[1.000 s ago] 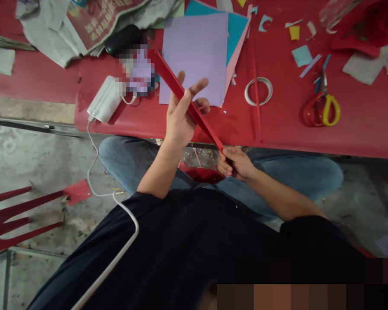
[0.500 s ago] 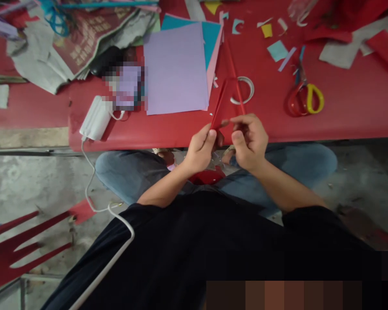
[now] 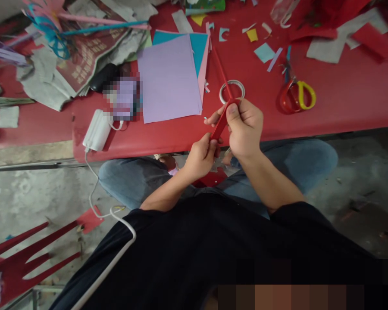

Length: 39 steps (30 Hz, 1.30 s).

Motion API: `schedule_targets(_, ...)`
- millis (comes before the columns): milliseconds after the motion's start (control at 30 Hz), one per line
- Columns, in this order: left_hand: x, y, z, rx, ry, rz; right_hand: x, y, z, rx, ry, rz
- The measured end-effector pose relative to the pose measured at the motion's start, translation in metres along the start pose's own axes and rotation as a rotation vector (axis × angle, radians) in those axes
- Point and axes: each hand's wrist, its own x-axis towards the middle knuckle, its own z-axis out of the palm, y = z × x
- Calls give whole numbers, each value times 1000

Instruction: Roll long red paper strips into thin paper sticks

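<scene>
here both the left hand point(image 3: 200, 156) and right hand point(image 3: 244, 129) pinch a red paper strip point(image 3: 220, 124), tape ring point(image 3: 232, 90) just beyond.

Your top point(image 3: 194, 254) is black or very dark navy, short-sleeved; the sleeves end above the elbows, forearms bare. Your jeans point(image 3: 126, 181) are blue denim, faded (paler over the knees), visible on both legs. Your left hand point(image 3: 200, 157) and right hand point(image 3: 244, 129) are bare: no gloves, rings, watch or bands visible. A white cable point(image 3: 116, 254) lies across the left side of your top (ends out of frame).
</scene>
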Motion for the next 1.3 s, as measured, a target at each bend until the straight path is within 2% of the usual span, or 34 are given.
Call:
schedule_targets(167,2,0,-6,194,88,-37,0,18,7,24,-56,2)
schedule_targets(300,2,-3,-5,207,88,-64,1,23,2,37,-103,42)
schedule_targets(433,2,-4,-2,142,63,-87,3,25,0,9,-64,67)
schedule_targets(800,-1,-10,8,-58,-59,-199,11,39,-5,23,22,8)
schedule_targets(1100,-6,-12,15,82,-102,-199,26,37,-23,10,131,-64)
schedule_targets(1200,-5,-12,11,80,-96,-186,19,32,-21,17,68,-27)
schedule_targets(1300,-1,-11,2,53,-35,-169,5,34,-15,-10,-91,61)
